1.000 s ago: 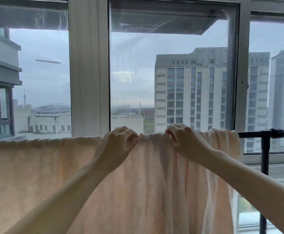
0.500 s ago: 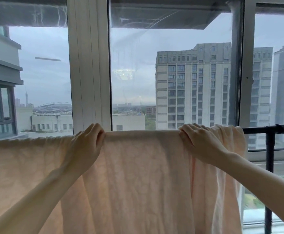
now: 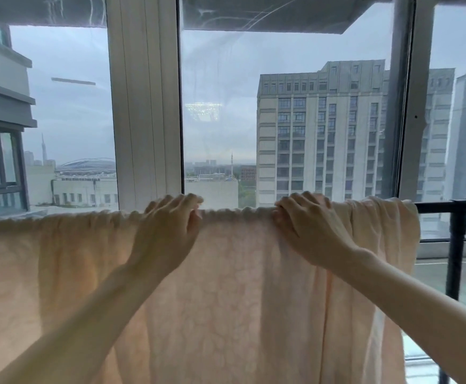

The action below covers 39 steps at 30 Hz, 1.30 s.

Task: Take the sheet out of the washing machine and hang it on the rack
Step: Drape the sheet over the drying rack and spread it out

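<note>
Both hands up at the rack: left hand (image 3: 168,234) and right hand (image 3: 306,231) grip the peach sheet (image 3: 240,300), fingers curled over its top fold, draped along the black rack (image 3: 456,231), window (image 3: 146,106) beyond.

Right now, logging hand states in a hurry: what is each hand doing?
Left hand: fingers curled over the sheet at the rack's top bar, gripping it.
Right hand: likewise gripping the sheet.

Above rail: open room was left up to the window frame (image 3: 146,106).
Rail top: covered by the sheet (image 3: 240,286).
Right end: bare rack (image 3: 453,204) bar was left.
</note>
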### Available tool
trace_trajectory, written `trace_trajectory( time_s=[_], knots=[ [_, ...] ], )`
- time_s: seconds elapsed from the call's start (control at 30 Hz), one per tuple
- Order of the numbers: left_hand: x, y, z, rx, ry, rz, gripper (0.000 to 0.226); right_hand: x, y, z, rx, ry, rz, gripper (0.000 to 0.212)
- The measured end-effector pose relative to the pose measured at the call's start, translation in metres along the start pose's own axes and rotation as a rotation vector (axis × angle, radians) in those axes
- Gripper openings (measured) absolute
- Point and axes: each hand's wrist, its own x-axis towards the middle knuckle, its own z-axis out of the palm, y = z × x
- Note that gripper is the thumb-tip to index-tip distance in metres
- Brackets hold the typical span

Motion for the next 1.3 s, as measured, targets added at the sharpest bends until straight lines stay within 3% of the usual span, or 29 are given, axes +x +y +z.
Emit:
trace_trajectory(
  time_s=[0.17, 0.43, 0.6, 0.77, 0.9, 1.03, 1.3],
  knots=[
    [0.006, 0.031, 0.020, 0.006, -0.067, 0.181, 0.034, 0.006, -0.024, 0.009, -0.040, 0.010, -0.053, 0.036],
    [0.004, 0.001, 0.011, 0.085, -0.051, 0.196, 0.030, 0.003, 0.019, 0.001, -0.151, -0.030, 0.021, 0.056],
    [0.000, -0.020, 0.004, 0.160, -0.053, 0.237, 0.039, -0.004, 0.048, -0.004, -0.151, -0.022, 0.079, 0.054],
    [-0.005, -0.052, -0.008, 0.196, -0.047, 0.194, 0.047, -0.011, 0.067, -0.013, -0.158, 0.003, 0.101, 0.046],
    [-0.010, -0.055, -0.017, 0.227, -0.019, 0.095, 0.039, -0.017, 0.072, -0.018, -0.151, 0.002, 0.129, 0.041],
    [-0.004, -0.024, -0.010, 0.126, -0.005, -0.088, 0.039, -0.015, 0.069, -0.027, -0.032, 0.004, 0.157, 0.026],
    [0.018, 0.116, 0.047, -0.065, -0.093, 0.073, 0.039, -0.027, 0.095, -0.045, 0.009, -0.056, -0.039, 0.028]
  ],
)
